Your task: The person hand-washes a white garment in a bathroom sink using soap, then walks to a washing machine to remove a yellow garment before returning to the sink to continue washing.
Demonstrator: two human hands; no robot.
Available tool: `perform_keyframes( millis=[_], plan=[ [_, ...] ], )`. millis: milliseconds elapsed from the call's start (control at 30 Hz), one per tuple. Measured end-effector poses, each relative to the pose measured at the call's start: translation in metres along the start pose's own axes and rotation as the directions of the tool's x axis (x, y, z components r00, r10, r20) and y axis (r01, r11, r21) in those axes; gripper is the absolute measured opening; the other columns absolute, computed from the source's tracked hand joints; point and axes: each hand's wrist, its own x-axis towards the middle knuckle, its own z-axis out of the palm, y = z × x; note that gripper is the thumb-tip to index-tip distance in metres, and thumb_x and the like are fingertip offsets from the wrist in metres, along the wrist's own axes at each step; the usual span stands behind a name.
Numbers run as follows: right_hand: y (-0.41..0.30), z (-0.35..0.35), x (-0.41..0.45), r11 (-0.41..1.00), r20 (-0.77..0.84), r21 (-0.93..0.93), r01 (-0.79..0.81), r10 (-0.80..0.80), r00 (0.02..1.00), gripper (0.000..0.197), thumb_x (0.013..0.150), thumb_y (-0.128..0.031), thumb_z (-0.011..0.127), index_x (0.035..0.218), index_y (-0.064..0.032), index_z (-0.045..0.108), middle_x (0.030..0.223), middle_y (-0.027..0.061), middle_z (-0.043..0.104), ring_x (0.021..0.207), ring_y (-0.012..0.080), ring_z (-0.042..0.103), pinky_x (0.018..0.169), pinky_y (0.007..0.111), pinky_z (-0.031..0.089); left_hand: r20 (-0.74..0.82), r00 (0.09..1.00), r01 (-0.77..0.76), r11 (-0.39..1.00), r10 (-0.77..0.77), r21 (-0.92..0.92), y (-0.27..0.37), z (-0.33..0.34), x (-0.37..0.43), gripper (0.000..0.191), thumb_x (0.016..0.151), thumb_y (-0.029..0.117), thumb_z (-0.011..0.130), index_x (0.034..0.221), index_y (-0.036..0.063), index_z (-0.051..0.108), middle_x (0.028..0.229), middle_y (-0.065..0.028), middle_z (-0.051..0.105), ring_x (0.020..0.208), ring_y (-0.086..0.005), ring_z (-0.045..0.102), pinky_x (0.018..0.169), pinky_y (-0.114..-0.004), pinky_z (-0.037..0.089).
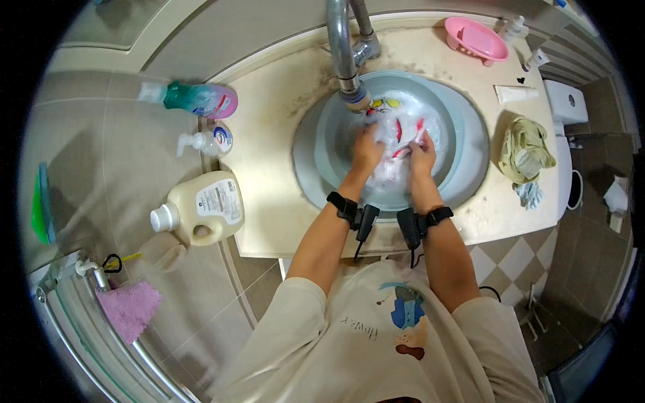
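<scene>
A light blue plastic basin (326, 151) sits in the oval washbasin (476, 146), holding sudsy water and a soaked white cloth (388, 133) with red and yellow printed patches. My right hand (422, 151) pinches a bunched part of this cloth near the basin's right side. On the left, my left hand (367, 148) is in the suds against the cloth; it is blurred, and its fingers are partly hidden by foam. Above the basin's back rim hangs the spout of a metal faucet (342, 55).
On the counter's left stand a detergent jug (216, 201), a pump bottle (214, 141) and a pink-and-green bottle (201, 101). To the right are a pink soap dish (476, 40), a white tube (518, 93) and a crumpled greenish cloth (524, 146). A toilet (567, 106) stands beyond.
</scene>
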Motion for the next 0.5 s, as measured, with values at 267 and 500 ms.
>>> perform_keyframes(
  millis=[267,500],
  plan=[
    [-0.055,-0.026,-0.039,0.953,0.564,0.293,-0.082,-0.103,0.819,0.062,0.087,-0.013,0.045,0.137,-0.0224,0.009,0.118,0.0182,0.044,0.097,0.0269,0.053,0.083,0.038,0.045,0.225,0.948,-0.099,0.883,0.223,-0.460,0.129,-0.073,-0.042,0.027,0.068,0.007,0.052,0.092,0.0083,0.063,0.085,-0.0141,0.059,0.076,-0.0263,0.058,0.070,-0.032,0.045],
    [-0.063,-0.016,-0.032,0.834,0.671,0.378,-0.402,0.052,0.739,0.055,0.087,-0.019,0.045,0.131,-0.0149,0.013,0.112,0.0173,0.049,0.098,0.0249,0.053,0.082,0.035,0.046,0.117,0.913,-0.393,0.920,0.390,0.003,0.157,-0.073,-0.052,0.020,0.065,0.017,0.058,0.084,0.0125,0.062,0.076,-0.0101,0.053,0.067,-0.0295,0.057,0.058,-0.040,0.047]
  ],
)
